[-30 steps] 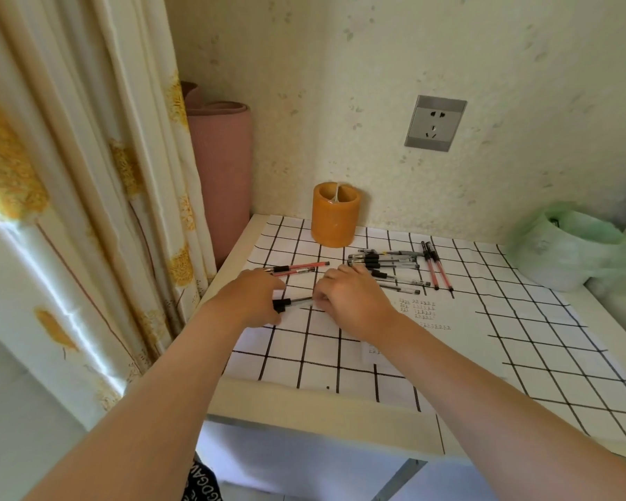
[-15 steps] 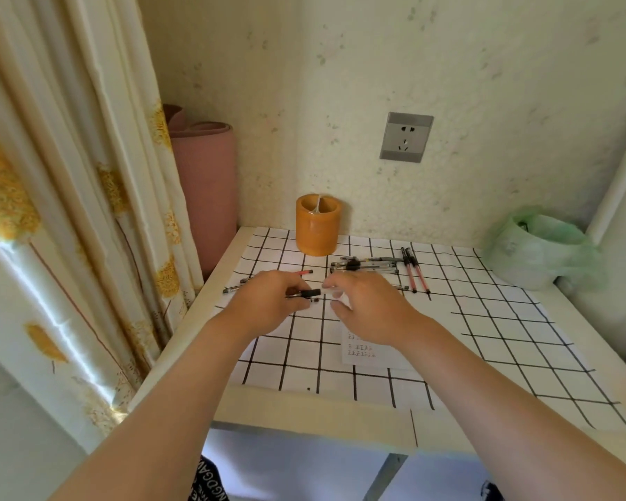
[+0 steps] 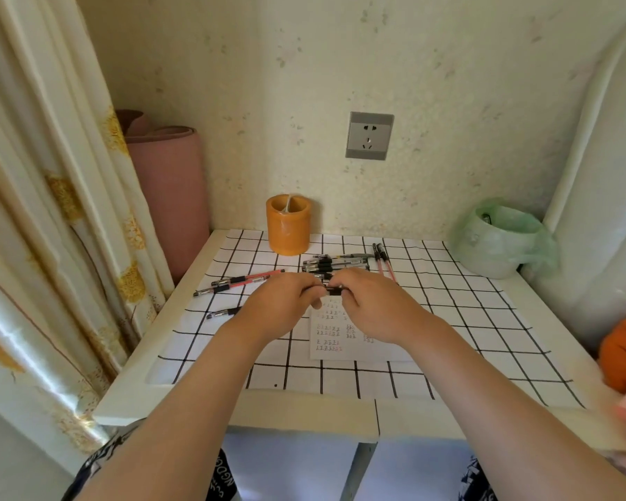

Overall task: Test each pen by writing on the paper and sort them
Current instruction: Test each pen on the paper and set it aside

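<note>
While a second ago both hands were low on the table, working a pen against the grid cloth, they have now lifted and drawn together above the paper (image 3: 355, 334). The left hand (image 3: 282, 309) and right hand (image 3: 373, 305) meet fingertip to fingertip, each pinching one end of a short black pen (image 3: 333, 291) held level between them; only its dark middle shows, so whether the cap is going on or coming off cannot be told. Judging from this, one pen is at the capping or uncapping step, either about to be tested or just finished. The paper lies directly beneath the hands, a small white sheet already carrying several rows of tiny written marks in dark and red ink. An untested-looking pile of pens (image 3: 335, 263) sits just behind the hands, near an orange cup (image 3: 288, 226). Three pens lie apart to the left: a red pen (image 3: 248, 278), a black-gripped pen (image 3: 214, 290) and another pen (image 3: 223, 313) partly hidden by the left wrist. Two more red pens (image 3: 384, 262) lie to the right of the pile.
</note>
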{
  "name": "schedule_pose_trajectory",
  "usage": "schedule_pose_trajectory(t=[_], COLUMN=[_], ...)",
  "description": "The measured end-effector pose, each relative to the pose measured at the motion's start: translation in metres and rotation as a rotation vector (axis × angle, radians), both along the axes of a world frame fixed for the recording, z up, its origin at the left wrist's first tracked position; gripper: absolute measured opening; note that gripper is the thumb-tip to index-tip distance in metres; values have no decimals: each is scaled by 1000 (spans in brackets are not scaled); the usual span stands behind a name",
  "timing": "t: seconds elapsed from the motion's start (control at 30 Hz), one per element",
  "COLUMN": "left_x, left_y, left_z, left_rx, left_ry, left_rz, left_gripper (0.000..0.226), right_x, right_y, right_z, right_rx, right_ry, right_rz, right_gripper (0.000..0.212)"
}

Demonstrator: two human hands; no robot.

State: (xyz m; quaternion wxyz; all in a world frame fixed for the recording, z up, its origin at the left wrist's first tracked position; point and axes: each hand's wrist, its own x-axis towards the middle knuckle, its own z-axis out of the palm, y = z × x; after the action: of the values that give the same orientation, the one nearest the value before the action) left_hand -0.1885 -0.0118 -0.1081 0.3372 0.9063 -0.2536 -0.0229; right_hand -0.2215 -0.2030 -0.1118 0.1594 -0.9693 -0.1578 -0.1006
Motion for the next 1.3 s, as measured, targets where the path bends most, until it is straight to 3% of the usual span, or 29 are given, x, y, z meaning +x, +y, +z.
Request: schedule_pose_trajectory(t=[0.27, 0.4, 0.63, 0.77, 0.97, 1.1, 1.2, 1.3], left_x=[6, 11, 22, 26, 34, 35, 35, 34], left_y=[-18, -28, -34, -32, -23, -22, -23, -26], left_z=[0, -4, -6, -7, -19, -24, -28, -28], left_rx=[-106, -77, -90, -68, 230, 374, 425, 460], left_ry=[-29, -10, 44, 67, 43, 146, 171, 165], left_rz=[-51, -113, -117, -108, -49, -73, -89, -100], left_gripper=[2, 11, 8, 10, 13, 16, 18, 22], right_x=[5, 7, 6, 8, 2, 2, -1, -6], right_y=[-19, -27, -33, -32, -40, -38, -38, -35], right_z=[2, -6, -11, -18, -29, -29, -33, -36], right_rx=[-70, 5, -157, -100, 335, 1003, 1058, 1114], right_ry=[40, 79, -34, 25, 263, 441, 464, 464], right_rz=[15, 21, -18, -37, -91, -195, -168, -181], right_gripper=[30, 23, 23, 26, 25, 49, 46, 22])
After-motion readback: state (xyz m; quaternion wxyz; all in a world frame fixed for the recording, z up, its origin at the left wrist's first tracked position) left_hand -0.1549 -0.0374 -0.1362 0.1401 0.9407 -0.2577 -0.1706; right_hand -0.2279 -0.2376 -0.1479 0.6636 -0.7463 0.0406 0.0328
